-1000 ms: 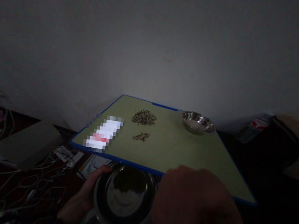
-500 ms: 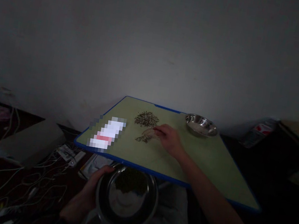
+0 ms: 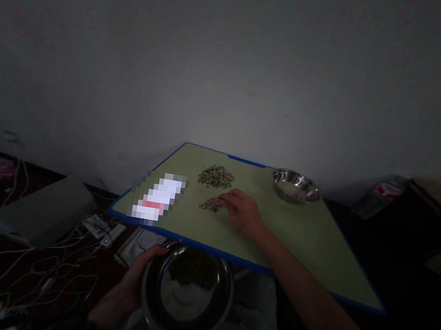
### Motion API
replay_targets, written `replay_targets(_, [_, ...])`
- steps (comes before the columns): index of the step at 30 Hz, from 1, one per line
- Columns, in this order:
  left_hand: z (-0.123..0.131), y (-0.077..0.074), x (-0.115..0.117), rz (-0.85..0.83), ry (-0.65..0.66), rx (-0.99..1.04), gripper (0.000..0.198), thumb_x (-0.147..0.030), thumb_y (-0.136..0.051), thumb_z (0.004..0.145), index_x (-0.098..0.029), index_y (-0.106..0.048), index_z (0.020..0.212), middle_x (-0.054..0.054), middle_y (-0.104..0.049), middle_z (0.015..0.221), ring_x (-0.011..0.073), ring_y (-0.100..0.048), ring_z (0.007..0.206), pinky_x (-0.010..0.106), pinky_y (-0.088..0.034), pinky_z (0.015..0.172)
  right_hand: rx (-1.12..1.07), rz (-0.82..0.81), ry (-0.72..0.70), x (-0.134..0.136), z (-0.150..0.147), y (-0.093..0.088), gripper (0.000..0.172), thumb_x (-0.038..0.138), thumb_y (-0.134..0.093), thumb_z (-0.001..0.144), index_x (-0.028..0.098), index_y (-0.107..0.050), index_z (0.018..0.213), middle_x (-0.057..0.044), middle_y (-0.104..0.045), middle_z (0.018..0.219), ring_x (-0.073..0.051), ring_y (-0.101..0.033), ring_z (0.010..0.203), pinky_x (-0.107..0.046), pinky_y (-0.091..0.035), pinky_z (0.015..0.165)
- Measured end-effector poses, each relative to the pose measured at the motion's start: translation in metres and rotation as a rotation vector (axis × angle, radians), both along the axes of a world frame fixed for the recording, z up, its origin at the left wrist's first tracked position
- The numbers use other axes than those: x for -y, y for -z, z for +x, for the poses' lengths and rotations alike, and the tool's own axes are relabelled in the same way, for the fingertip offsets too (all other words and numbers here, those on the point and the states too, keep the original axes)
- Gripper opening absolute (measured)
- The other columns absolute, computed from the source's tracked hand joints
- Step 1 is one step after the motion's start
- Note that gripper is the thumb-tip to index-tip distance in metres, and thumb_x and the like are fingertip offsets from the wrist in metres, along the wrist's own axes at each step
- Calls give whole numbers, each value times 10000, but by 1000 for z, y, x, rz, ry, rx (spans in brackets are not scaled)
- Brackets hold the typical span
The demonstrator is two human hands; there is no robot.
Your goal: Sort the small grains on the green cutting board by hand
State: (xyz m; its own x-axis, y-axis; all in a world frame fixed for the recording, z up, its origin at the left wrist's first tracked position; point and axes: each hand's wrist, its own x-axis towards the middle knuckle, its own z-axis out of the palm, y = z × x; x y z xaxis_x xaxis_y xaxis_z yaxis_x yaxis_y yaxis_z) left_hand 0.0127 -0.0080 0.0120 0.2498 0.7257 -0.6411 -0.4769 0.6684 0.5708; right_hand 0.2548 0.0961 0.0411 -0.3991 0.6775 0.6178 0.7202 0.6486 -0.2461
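My left hand (image 3: 133,284) is closed on the rim of a steel bowl (image 3: 219,304) at its left side, thumb over the edge. Dark green grains (image 3: 193,267) lie along the bowl's far side, and its bottom shows bare nearer me. Above the small folding table (image 3: 286,248), my right hand (image 3: 243,211) points left, its fingers bent together and their tips smeared. Those tips are at a small pile of dark and pale seeds (image 3: 209,205). Whatever they pinch, if anything, is hidden. A larger pile of seeds (image 3: 216,176) lies just behind.
A second steel bowl (image 3: 295,188) stands at the table's back right. A bright, pixelated phone-like rectangle (image 3: 159,199) lies at its left. Beyond the table is a grey wall (image 3: 236,67). Tangled cables (image 3: 46,285) and a grey box (image 3: 44,209) are on the floor at left.
My right hand has moved slightly left and toward me, from between the two piles onto the small one. My left hand and its bowl have stayed in place.
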Motion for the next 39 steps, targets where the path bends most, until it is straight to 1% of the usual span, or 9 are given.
replay_targets(5, [1,-3,0,-6,-15,10,401,-173,-447,845,-93,-718,561,76,-718,475,165,-647,432,251,-524,557,-10,19,-21,3,0,-1,223,165,-516,893,210,-704,1002,-59,-665,885,-156,-612,777,-268,-480,703])
replay_targets(9, [1,-3,1,-10,-10,12,399,-166,-448,844,-91,-723,565,84,-726,478,177,-655,430,258,-524,525,-10,30,4,3,-1,-1,233,166,-499,899,202,-706,1000,-67,-670,889,-161,-615,779,-274,-483,700])
replay_targets(11, [2,-2,1,-7,0,24,418,-181,-437,850,-88,-722,559,96,-730,483,194,-667,446,274,-532,517,11,15,-4,4,-2,-1,231,164,-503,896,198,-705,1003,-68,-671,885,-162,-618,774,-272,-482,691])
replay_targets(14, [2,-2,1,-8,2,29,452,-198,-421,866,-103,-704,527,88,-717,461,189,-654,427,270,-522,481,31,-1,-23,7,-3,-3,224,171,-513,894,197,-703,1009,-66,-672,884,-158,-620,769,-265,-480,688])
replay_targets(21, [2,0,1,-25,-10,16,371,-187,-466,847,-107,-708,577,84,-734,498,195,-666,452,282,-530,517,11,7,-33,11,-5,-5,213,207,-510,906,182,-702,995,-64,-672,874,-152,-615,758,-262,-474,687])
replay_targets(27, [3,-2,1,-29,-5,14,406,-183,-445,854,-112,-691,539,81,-712,459,185,-651,423,269,-513,498,16,-9,-25,11,-4,-6,242,184,-481,912,201,-701,1012,-65,-677,892,-152,-618,779,-261,-477,698])
replay_targets(30, [3,0,1,-18,-3,20,357,-175,-468,840,-110,-706,581,80,-732,493,193,-663,445,284,-525,536,29,-17,-41,12,-5,-7,233,200,-497,908,191,-703,1017,-71,-676,876,-153,-622,751,-262,-477,680])
replay_targets(34, [1,2,1,-13,9,49,299,-198,-515,814,-105,-721,619,94,-757,548,212,-687,494,299,-536,571,-4,-11,-44,13,-5,-7,233,201,-500,906,198,-704,1019,-70,-683,901,-154,-626,773,-264,-479,691])
replay_targets(39, [1,0,1,-28,23,86,360,-192,-478,820,-85,-726,582,102,-737,504,204,-676,461,287,-521,527,14,-6,-43,12,-5,-6,241,195,-496,904,202,-706,1023,-67,-681,873,-153,-617,756,-265,-476,682])
